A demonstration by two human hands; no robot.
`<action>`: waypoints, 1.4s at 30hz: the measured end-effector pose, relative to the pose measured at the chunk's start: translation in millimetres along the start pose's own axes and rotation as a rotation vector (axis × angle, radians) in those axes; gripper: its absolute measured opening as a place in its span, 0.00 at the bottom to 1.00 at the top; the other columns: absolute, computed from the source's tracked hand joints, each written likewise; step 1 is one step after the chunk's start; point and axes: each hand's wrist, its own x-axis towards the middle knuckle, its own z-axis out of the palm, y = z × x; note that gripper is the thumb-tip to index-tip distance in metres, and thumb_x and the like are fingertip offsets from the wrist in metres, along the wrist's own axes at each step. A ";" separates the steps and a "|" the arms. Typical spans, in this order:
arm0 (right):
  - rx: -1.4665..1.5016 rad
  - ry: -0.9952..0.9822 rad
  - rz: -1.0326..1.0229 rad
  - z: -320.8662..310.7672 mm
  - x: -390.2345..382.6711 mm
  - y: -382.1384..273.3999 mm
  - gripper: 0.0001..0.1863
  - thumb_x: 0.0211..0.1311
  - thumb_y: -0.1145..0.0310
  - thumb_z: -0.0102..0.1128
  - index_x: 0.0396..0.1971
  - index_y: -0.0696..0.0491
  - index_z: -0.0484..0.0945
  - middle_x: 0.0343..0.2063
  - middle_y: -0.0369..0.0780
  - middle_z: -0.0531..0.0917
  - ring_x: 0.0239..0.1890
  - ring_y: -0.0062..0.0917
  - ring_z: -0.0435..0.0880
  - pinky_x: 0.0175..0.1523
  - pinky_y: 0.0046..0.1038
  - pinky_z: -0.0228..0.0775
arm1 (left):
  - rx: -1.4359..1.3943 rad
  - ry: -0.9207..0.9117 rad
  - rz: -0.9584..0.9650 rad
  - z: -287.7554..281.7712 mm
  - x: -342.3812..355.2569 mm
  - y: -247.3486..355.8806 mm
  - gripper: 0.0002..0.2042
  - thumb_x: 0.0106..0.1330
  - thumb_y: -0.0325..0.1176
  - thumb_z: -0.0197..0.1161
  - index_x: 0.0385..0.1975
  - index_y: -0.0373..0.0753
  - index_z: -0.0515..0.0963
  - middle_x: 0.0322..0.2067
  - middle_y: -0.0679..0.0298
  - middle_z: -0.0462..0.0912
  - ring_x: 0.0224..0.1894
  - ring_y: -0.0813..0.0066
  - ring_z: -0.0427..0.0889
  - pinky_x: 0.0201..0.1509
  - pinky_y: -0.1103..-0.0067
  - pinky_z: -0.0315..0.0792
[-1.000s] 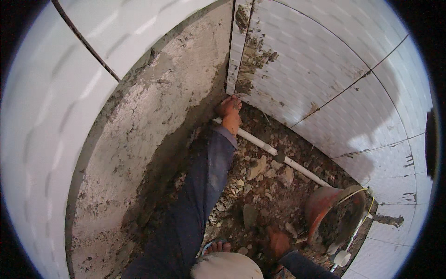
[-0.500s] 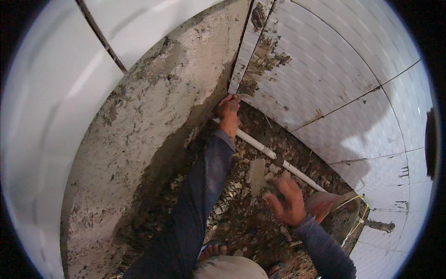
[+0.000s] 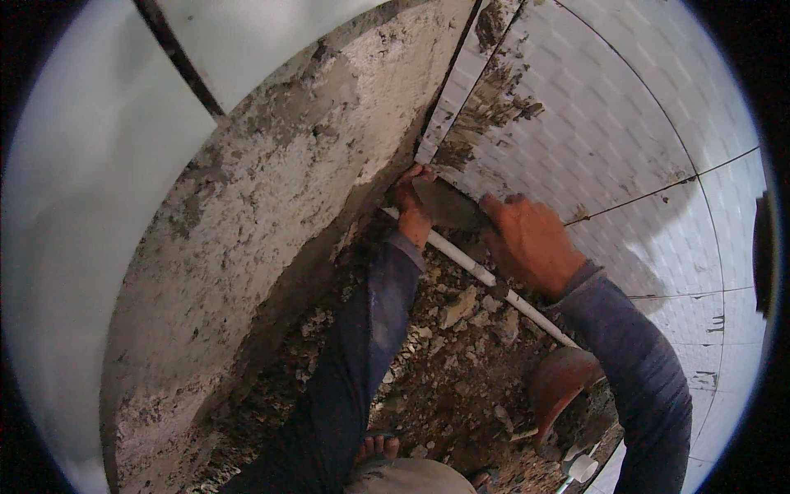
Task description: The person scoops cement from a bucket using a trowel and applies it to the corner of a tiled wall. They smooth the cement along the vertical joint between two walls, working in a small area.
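Note:
Deep in the corner, my left hand (image 3: 410,204) has its fingers bent against the lower end of a narrow white tile strip (image 3: 449,107). My right hand (image 3: 533,245) is closed around one end of a flat grey piece (image 3: 448,204), similar to a trowel blade. That piece spans the gap between my hands, just under the lower edge of the patterned white wall tiles (image 3: 601,115). Its gripped end is hidden by my right fingers. A white pipe (image 3: 469,262) runs below both hands, close to my left wrist.
Rough cement wall (image 3: 271,181) rises on the left, topped by smooth white tiles (image 3: 247,41). Rubble (image 3: 444,354) covers the floor around my foot (image 3: 378,447). A reddish, mud-caked bowl-like container (image 3: 564,387) lies at the right, beside a small white fitting (image 3: 583,468).
My right hand has moved up and forward from over the rubble to the wall's foot, now gripping the flat grey piece. A similar piece no longer shows on the rubble. My left hand stays in the corner.

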 end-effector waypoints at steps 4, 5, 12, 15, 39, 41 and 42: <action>-0.118 0.007 -0.078 1.2 36.5 -6.9 0.11 0.55 0.71 0.59 0.38 0.59 0.77 0.25 0.53 0.80 0.30 0.51 0.82 0.34 0.47 0.74 | 0.072 0.054 0.031 -13.3 2.5 -2.4 0.10 0.69 0.34 0.60 0.46 0.40 0.79 0.42 0.62 0.82 0.43 0.66 0.81 0.52 0.72 0.73; -0.154 -0.007 -0.065 1.7 40.1 -4.0 0.10 0.55 0.70 0.58 0.36 0.59 0.77 0.25 0.52 0.81 0.29 0.50 0.83 0.33 0.47 0.75 | 0.068 0.049 0.026 -3.4 2.1 -5.2 0.10 0.69 0.34 0.60 0.46 0.40 0.79 0.42 0.62 0.82 0.43 0.66 0.81 0.52 0.72 0.73; -0.057 0.116 0.050 18.5 64.0 8.8 0.24 0.71 0.59 0.45 0.22 0.59 0.81 0.21 0.56 0.81 0.28 0.52 0.84 0.38 0.50 0.78 | 0.118 0.092 0.043 3.4 0.5 -3.0 0.09 0.69 0.33 0.59 0.45 0.40 0.80 0.40 0.63 0.83 0.43 0.65 0.81 0.55 0.72 0.72; -0.071 0.071 0.049 11.7 67.9 -0.7 0.23 0.70 0.59 0.46 0.21 0.59 0.81 0.22 0.55 0.82 0.29 0.51 0.85 0.37 0.49 0.79 | 0.125 0.106 0.048 -1.8 -2.5 -1.7 0.09 0.69 0.33 0.59 0.45 0.40 0.81 0.39 0.63 0.84 0.43 0.65 0.81 0.56 0.72 0.71; -0.047 0.333 0.082 -52.3 -16.8 -21.0 0.15 0.66 0.68 0.54 0.49 0.57 0.71 0.28 0.54 0.77 0.24 0.52 0.79 0.29 0.49 0.69 | -0.242 -0.246 -0.004 -0.9 -37.4 58.9 0.28 0.74 0.49 0.53 0.71 0.48 0.61 0.73 0.67 0.58 0.73 0.66 0.56 0.76 0.64 0.47; 0.006 0.347 0.138 -51.5 -20.1 -24.7 0.15 0.66 0.69 0.56 0.49 0.58 0.71 0.30 0.55 0.77 0.26 0.54 0.79 0.31 0.50 0.69 | -0.176 -0.180 0.020 6.9 -41.9 67.9 0.26 0.73 0.42 0.54 0.70 0.45 0.63 0.68 0.65 0.63 0.69 0.66 0.61 0.73 0.67 0.53; 0.076 0.393 0.152 -50.0 -21.1 -25.4 0.15 0.65 0.70 0.56 0.49 0.58 0.71 0.31 0.55 0.77 0.28 0.54 0.79 0.32 0.49 0.69 | -0.168 -0.172 0.017 8.7 -42.8 68.8 0.26 0.73 0.42 0.54 0.70 0.45 0.63 0.68 0.65 0.63 0.69 0.66 0.61 0.72 0.68 0.53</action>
